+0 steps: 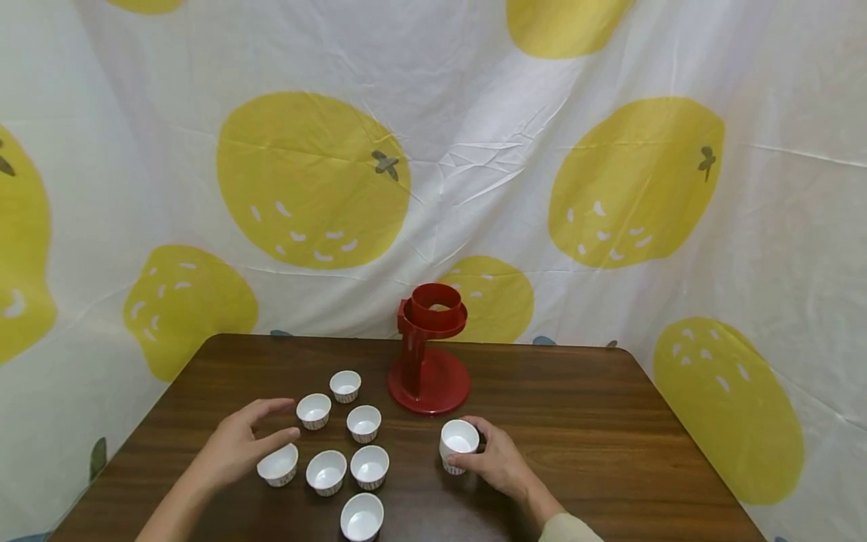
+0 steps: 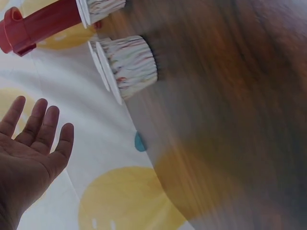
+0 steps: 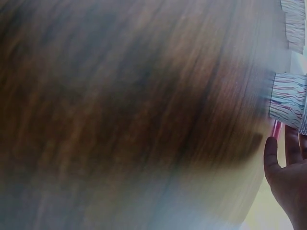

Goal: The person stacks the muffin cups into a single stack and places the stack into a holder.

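My right hand [image 1: 497, 459] grips a small white baking cup [image 1: 460, 436] by its sides, thumb in front and fingers behind. Below its rim more cup wall shows, like a short stack. The right wrist view shows wavy coloured lines on the striped cup wall [image 3: 288, 98] above the fingers. My left hand [image 1: 233, 444] hovers with thumb and fingers spread and holds nothing. Its thumb overlaps the edge of one white cup [image 1: 278, 468], and its fingertips reach beside another cup [image 1: 314, 410]. In the left wrist view the fingers [image 2: 36, 122] are extended and apart.
Several more white cups, such as the nearest cup [image 1: 362, 518] and the farthest cup [image 1: 345, 385], stand on the brown wooden table [image 1: 576, 406]. A red stand [image 1: 429, 376] with a raised ring and cylinder is at the back. Behind hangs a lemon-print cloth [image 1: 474, 203].
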The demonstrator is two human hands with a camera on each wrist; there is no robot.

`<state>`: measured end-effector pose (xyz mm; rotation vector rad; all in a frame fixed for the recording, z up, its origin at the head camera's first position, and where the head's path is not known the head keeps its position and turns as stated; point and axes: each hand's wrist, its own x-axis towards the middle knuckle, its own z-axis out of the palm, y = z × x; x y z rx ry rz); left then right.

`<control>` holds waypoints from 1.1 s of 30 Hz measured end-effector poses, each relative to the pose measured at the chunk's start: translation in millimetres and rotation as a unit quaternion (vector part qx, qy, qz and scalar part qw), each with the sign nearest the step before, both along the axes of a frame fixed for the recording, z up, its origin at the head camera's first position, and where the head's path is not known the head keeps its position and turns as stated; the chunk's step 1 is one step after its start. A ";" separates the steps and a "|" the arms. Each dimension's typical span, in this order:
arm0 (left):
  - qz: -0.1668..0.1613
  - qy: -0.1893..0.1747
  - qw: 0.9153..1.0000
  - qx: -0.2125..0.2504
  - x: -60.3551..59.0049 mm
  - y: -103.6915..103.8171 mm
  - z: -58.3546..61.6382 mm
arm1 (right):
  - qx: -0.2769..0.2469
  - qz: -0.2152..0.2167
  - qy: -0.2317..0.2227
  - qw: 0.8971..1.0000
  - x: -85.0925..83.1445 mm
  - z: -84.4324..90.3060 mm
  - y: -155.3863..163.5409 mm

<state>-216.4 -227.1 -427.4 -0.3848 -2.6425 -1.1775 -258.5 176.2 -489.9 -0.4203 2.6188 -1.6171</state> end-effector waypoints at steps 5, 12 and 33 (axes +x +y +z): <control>0.005 -0.002 1.000 -0.004 0.7 -6.7 -6.0 | 0.001 -0.002 0.003 1.000 0.1 -0.4 -0.2; 0.016 -0.010 1.000 -0.013 0.3 -14.5 -15.2 | -0.002 0.000 0.005 1.000 -1.4 -2.5 0.0; -0.004 -0.081 0.996 -0.049 -3.5 -32.6 -47.2 | -0.009 0.000 0.006 1.000 0.7 -2.9 -0.4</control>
